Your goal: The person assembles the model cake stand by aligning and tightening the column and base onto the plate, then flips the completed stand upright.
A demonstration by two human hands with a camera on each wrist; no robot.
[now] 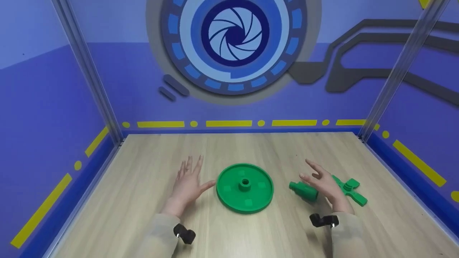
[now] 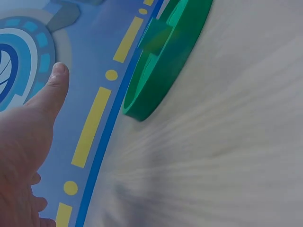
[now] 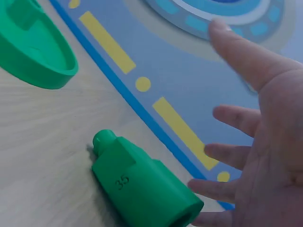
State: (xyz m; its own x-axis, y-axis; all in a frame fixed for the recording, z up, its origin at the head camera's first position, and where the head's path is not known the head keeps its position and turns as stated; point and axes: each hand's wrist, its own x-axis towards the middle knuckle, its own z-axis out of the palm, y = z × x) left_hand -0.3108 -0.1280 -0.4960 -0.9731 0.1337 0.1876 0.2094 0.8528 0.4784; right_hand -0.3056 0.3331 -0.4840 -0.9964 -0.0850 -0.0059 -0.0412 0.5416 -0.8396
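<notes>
A round green dish (image 1: 229, 197) with a raised rim and a hollow central post lies on the table between the hands. To its left, my left hand (image 1: 186, 188) is held with fingers spread, thumb toward the rim; it holds nothing. My right hand (image 1: 324, 184) hovers with fingers extended, also holding nothing. Beside and partly beneath it in the head view lies a green cylindrical piece (image 1: 304, 191) with a narrow knob end. The right wrist view shows that cylindrical piece (image 3: 142, 184) marked "35", apart from the palm. A green cross-shaped piece (image 1: 354, 191) lies right of the right hand, partly hidden by it.
The wooden table (image 1: 229, 236) is bounded by a blue printed back wall (image 1: 125, 89) and side walls. Metal posts (image 1: 401, 68) stand at the back corners. A black wrist mount (image 1: 184, 233) sits on each sleeve.
</notes>
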